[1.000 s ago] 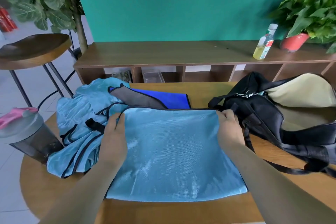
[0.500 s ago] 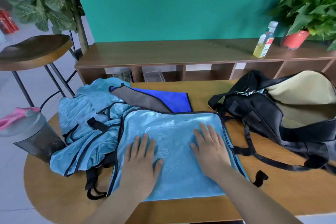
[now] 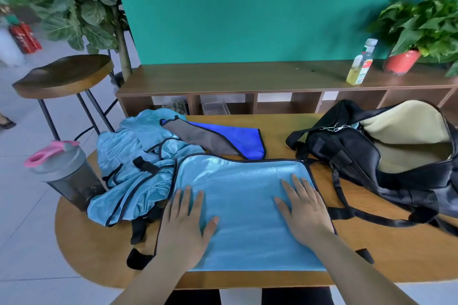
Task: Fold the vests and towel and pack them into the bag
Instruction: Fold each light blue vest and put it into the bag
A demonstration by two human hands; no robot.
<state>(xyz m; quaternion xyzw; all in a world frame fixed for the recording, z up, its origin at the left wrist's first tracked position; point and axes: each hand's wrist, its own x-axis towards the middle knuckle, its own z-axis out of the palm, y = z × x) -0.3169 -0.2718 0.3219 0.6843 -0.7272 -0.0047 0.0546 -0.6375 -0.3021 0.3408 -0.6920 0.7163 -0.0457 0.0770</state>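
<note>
bag (image 3: 386, 156) mouth open, shaker (image 3: 67, 176) crowds left edge

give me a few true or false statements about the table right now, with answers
1. The left hand and right hand rest open on the flat light blue vest. True.
2. The black bag is zipped closed. False: it gapes open, with its pale lining showing.
3. A shaker bottle stands at the left edge of the table. True.
4. The blue towel is inside the bag. False: it lies on the table behind the vest.
</note>
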